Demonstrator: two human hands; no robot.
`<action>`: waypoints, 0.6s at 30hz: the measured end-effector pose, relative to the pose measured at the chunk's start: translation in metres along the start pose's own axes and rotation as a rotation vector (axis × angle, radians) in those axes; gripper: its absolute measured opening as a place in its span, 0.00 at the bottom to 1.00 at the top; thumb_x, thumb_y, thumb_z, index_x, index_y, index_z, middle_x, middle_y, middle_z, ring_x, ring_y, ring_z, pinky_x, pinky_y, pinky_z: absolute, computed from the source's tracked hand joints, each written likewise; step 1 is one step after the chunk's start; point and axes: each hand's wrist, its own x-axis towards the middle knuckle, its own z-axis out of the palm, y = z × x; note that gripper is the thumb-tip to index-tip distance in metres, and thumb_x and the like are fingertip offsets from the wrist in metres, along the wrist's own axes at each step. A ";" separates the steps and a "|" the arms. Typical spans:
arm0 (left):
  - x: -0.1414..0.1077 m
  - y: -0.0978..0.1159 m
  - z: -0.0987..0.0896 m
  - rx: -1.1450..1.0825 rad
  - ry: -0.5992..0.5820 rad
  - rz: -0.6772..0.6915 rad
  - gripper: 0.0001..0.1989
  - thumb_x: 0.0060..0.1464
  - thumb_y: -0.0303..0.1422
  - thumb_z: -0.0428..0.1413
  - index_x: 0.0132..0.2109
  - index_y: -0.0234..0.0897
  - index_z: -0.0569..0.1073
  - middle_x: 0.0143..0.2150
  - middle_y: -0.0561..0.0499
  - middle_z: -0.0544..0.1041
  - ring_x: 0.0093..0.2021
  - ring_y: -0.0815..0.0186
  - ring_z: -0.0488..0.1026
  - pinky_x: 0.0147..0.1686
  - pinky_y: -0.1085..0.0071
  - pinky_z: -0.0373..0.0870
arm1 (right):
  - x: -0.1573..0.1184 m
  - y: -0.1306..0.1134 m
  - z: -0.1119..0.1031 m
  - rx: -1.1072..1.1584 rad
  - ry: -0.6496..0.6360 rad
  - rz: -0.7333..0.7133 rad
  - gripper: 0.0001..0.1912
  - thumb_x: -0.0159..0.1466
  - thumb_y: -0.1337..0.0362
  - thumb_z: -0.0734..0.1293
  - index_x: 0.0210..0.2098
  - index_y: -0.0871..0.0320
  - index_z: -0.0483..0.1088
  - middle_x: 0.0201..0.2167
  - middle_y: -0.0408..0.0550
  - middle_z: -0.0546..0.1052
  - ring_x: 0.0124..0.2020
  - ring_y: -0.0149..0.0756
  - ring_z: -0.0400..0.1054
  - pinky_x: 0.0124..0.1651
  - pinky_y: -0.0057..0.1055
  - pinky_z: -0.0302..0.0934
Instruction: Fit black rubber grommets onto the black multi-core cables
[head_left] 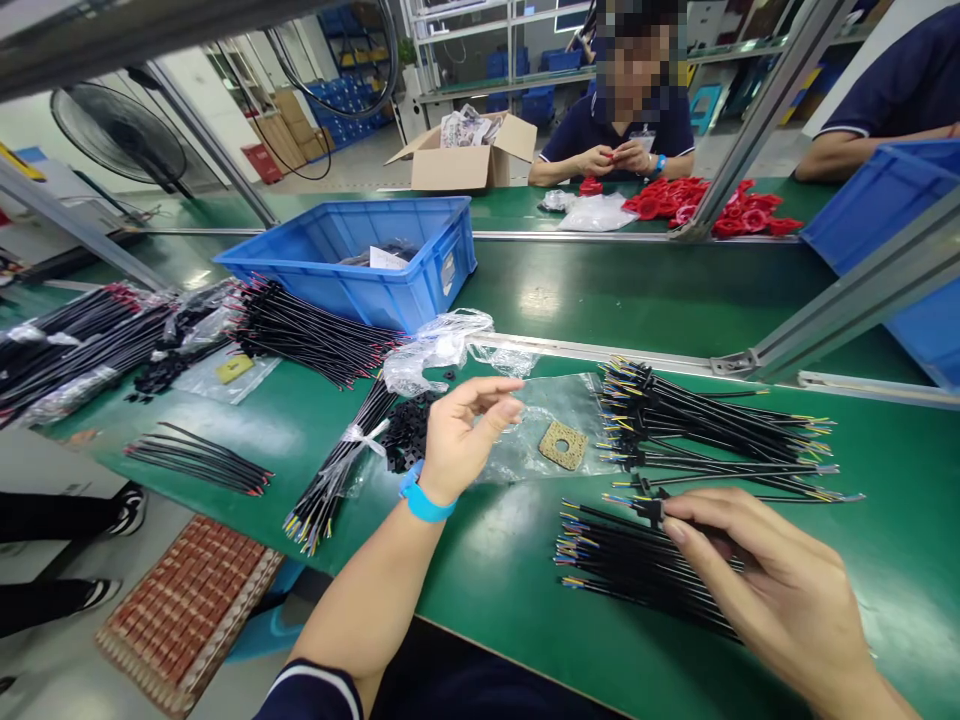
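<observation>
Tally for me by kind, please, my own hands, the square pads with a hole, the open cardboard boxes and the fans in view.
Hands (left hand, right hand): 2
Holed pad: 1
Open cardboard box: 1
Fan: 1
Total: 5

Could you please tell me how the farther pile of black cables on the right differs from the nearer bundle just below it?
The farther pile has black fittings near its left ends; the nearer bundle shows none. The farther pile fans out untidily, while the nearer bundle lies in closer, more parallel rows. The farther pile's right ends are in view; the nearer bundle's are hidden by the right hand. Both have coloured wire tips.
</observation>
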 end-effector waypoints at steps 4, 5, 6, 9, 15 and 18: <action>0.009 0.003 -0.011 0.007 0.144 0.043 0.17 0.59 0.47 0.69 0.44 0.37 0.85 0.30 0.51 0.85 0.27 0.71 0.81 0.30 0.77 0.79 | -0.001 -0.005 -0.002 -0.009 -0.012 -0.005 0.03 0.74 0.63 0.67 0.44 0.52 0.74 0.34 0.41 0.80 0.32 0.27 0.76 0.32 0.23 0.69; 0.011 0.003 -0.016 0.019 0.173 0.055 0.18 0.59 0.49 0.68 0.43 0.37 0.84 0.30 0.51 0.85 0.27 0.71 0.80 0.30 0.76 0.79 | -0.002 -0.006 -0.003 -0.022 -0.018 -0.019 0.04 0.75 0.61 0.66 0.44 0.52 0.74 0.34 0.41 0.80 0.32 0.28 0.76 0.33 0.24 0.69; 0.012 0.004 -0.023 0.039 0.196 0.066 0.20 0.59 0.50 0.67 0.44 0.37 0.84 0.30 0.51 0.85 0.27 0.70 0.80 0.29 0.76 0.78 | -0.002 -0.005 -0.004 -0.049 -0.019 -0.034 0.05 0.75 0.60 0.66 0.44 0.52 0.74 0.35 0.41 0.81 0.32 0.29 0.77 0.35 0.26 0.69; 0.017 0.007 -0.050 0.209 0.183 0.054 0.19 0.61 0.50 0.65 0.43 0.37 0.84 0.32 0.50 0.85 0.30 0.68 0.81 0.32 0.73 0.77 | -0.002 0.012 -0.006 -0.232 -0.005 -0.144 0.08 0.76 0.59 0.65 0.46 0.54 0.75 0.37 0.44 0.82 0.34 0.33 0.77 0.41 0.33 0.66; 0.017 0.020 -0.081 0.953 -0.461 -0.187 0.07 0.60 0.38 0.68 0.38 0.39 0.84 0.37 0.50 0.86 0.38 0.62 0.79 0.42 0.66 0.71 | 0.005 0.078 0.008 -0.520 0.001 -0.400 0.17 0.79 0.56 0.58 0.49 0.57 0.76 0.36 0.47 0.83 0.34 0.40 0.74 0.39 0.38 0.59; 0.015 0.022 -0.068 1.210 -0.713 -0.283 0.13 0.52 0.41 0.73 0.42 0.41 0.86 0.42 0.48 0.85 0.48 0.54 0.78 0.48 0.62 0.69 | 0.003 0.084 0.009 -0.605 0.004 -0.322 0.18 0.78 0.55 0.61 0.53 0.59 0.76 0.36 0.49 0.82 0.34 0.41 0.74 0.38 0.38 0.59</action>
